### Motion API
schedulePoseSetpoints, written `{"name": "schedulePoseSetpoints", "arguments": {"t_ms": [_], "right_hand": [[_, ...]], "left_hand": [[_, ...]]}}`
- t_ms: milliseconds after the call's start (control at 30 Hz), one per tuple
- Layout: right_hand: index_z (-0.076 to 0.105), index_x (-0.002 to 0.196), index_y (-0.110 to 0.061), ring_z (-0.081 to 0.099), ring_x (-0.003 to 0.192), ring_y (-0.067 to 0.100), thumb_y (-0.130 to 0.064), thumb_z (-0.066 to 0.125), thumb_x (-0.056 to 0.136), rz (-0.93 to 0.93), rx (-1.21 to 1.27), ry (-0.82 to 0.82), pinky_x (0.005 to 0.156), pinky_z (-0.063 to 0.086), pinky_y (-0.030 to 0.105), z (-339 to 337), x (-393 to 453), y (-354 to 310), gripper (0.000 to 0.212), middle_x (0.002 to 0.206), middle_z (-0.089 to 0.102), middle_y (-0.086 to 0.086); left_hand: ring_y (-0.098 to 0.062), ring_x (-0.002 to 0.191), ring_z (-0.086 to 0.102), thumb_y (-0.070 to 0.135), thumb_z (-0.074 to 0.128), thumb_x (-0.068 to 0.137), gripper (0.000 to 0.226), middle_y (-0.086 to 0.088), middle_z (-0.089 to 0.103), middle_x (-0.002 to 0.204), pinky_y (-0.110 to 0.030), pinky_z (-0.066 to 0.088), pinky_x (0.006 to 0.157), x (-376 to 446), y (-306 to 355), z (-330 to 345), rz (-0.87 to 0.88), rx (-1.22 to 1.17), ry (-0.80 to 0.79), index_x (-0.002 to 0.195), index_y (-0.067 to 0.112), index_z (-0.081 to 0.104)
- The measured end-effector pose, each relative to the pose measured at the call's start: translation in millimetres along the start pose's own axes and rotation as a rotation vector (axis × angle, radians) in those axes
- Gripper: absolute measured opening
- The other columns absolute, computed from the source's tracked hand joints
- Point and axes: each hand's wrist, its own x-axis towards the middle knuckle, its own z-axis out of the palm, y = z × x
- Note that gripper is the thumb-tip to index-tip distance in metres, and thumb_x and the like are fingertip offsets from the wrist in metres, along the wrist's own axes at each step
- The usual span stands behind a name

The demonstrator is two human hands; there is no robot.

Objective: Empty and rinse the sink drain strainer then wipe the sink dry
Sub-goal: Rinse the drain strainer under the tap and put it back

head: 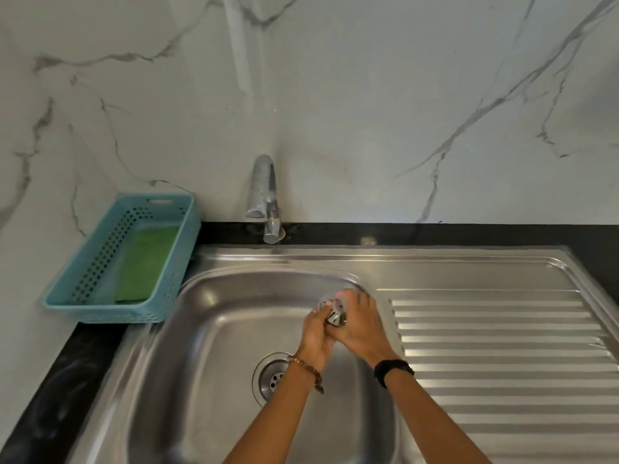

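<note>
I am watching both hands holding the small shiny metal strainer [334,313] over the far right corner of the brushed steel sink [207,329]. The left hand [315,336] is curling round its near side, the right hand [360,324] is gripping it from the right; motion is blurring its shape. The round perforated drain [268,376] is sitting open below. A ridged drainboard [502,346] is lying alongside, a perforated blue plastic basket [100,306] is holding a green cloth [147,262], and I am seeing no writing

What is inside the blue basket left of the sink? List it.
Inside the blue basket a green cloth lies flat along the bottom, toward its right side. The cloth hides whatever is under it, and the near wall hides the front floor.
</note>
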Motion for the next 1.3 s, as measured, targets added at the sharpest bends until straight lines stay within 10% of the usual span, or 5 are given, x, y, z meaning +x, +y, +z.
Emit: {"name": "schedulePoseSetpoints", "arguments": {"t_ms": [267,667,1000,1133,1300], "right_hand": [[0.010,0.149,-0.022,0.021,0.143,0.021,-0.018,0.060,0.089,0.012,0.568,-0.055,0.117,0.022,0.040,24,98,-115,0.078,0.157,0.016,0.003],[0.003,0.149,-0.013,0.036,0.133,0.031,0.002,0.045,0.091,-0.429,-0.400,-0.093,0.105,0.041,0.034,36,136,-120,0.073,0.159,-0.010,0.007],[0.057,0.118,-0.002,0.058,0.107,0.026,-0.019,0.056,0.091,0.431,0.337,0.032,0.093,0.050,0.039,83,64,-79,0.031,0.118,0.060,0.012],[0.064,0.087,-0.013,0.057,0.067,-0.002,-0.012,0.066,0.084,0.225,0.493,-0.020,0.057,0.042,0.005,84,40,-84,0.004,0.073,0.060,-0.010],[0.063,0.085,-0.024,0.061,0.079,0.000,-0.009,0.069,0.081,0.057,0.327,-0.098,0.068,0.047,0.008,65,23,-68,0.016,0.087,0.065,-0.009]], "left_hand": [[-0.031,0.103,0.056,0.007,0.048,0.093,0.031,-0.020,0.055,0.115,-0.037,0.047,0.084,5,84,-115,-0.055,-0.170,0.326,0.123,-0.002,0.047],[-0.024,0.088,0.060,0.010,0.048,0.092,0.024,-0.015,0.062,0.092,-0.037,0.046,0.087,39,107,-104,-0.261,-0.066,0.116,0.112,-0.003,0.052],[-0.021,0.070,0.058,0.013,0.040,0.096,0.027,-0.008,0.069,0.053,-0.029,0.052,0.057,32,86,-117,-0.318,-0.117,0.206,0.078,0.002,0.057],[-0.021,0.067,0.062,0.032,0.039,0.097,0.039,-0.009,0.069,0.057,-0.032,0.051,0.062,24,78,-118,-0.333,-0.176,0.213,0.078,0.005,0.061],[-0.030,0.092,0.058,0.010,0.041,0.095,0.024,-0.020,0.058,0.106,-0.041,0.046,0.089,18,90,-119,-0.333,-0.077,0.161,0.108,0.000,0.059]]}}
